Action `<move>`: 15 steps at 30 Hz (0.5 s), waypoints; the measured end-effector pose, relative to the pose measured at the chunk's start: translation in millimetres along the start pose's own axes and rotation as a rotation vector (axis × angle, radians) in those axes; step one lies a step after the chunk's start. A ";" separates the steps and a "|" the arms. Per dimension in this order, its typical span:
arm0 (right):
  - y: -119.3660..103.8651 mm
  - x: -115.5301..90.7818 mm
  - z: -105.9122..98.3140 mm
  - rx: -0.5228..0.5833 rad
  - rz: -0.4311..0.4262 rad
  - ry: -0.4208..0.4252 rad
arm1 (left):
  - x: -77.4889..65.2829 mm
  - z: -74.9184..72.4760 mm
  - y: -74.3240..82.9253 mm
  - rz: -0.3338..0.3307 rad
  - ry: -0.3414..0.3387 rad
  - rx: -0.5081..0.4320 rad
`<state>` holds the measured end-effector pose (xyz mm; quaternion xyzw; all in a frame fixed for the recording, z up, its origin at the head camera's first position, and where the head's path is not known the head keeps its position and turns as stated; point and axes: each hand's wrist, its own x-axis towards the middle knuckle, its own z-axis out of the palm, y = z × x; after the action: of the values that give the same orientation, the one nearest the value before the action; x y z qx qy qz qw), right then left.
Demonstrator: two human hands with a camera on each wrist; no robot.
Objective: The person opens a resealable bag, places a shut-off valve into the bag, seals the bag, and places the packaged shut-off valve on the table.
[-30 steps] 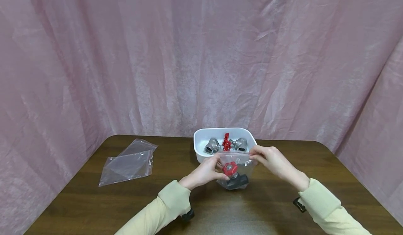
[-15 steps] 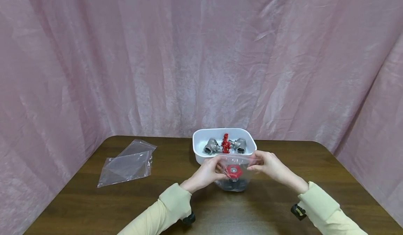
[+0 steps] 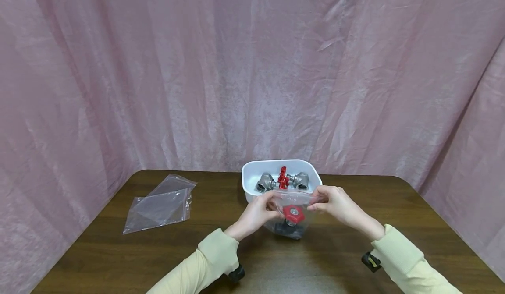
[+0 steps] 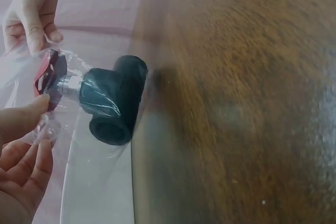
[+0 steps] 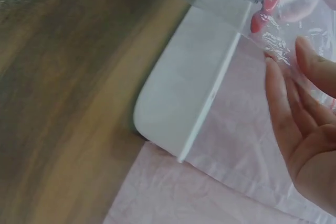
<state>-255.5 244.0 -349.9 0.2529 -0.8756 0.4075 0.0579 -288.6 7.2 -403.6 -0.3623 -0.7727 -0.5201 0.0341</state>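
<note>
Left hand (image 3: 254, 215): pinches the bag (image 3: 296, 196), left edge
Right hand (image 3: 340, 208): pinches its right edge
Valve (image 4: 111, 98): inside, red wheel (image 3: 293, 215) uppermost, hub (image 3: 294, 212) too small to read

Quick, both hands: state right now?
Left hand: closed, pinching the left side of the clear plastic bag around the black red-handled valve.
Right hand: closed, pinching the bag's right side.
</note>
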 end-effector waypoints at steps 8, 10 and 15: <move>-6.1 2.6 -2.1 -0.036 -0.027 0.019 | -3.7 -4.1 14.9 0.009 -0.021 -0.068; -6.4 2.5 -2.0 -0.033 -0.022 0.014 | -6.2 -6.9 24.0 0.011 -0.034 -0.073; -7.6 3.1 -4.2 -0.027 -0.022 0.038 | -9.3 -12.4 41.6 -0.008 -0.051 -0.051</move>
<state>-254.8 241.8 -341.0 0.2539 -0.8769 0.3999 0.0821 -261.0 0.2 -369.6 -0.3734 -0.7612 -0.5302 0.0031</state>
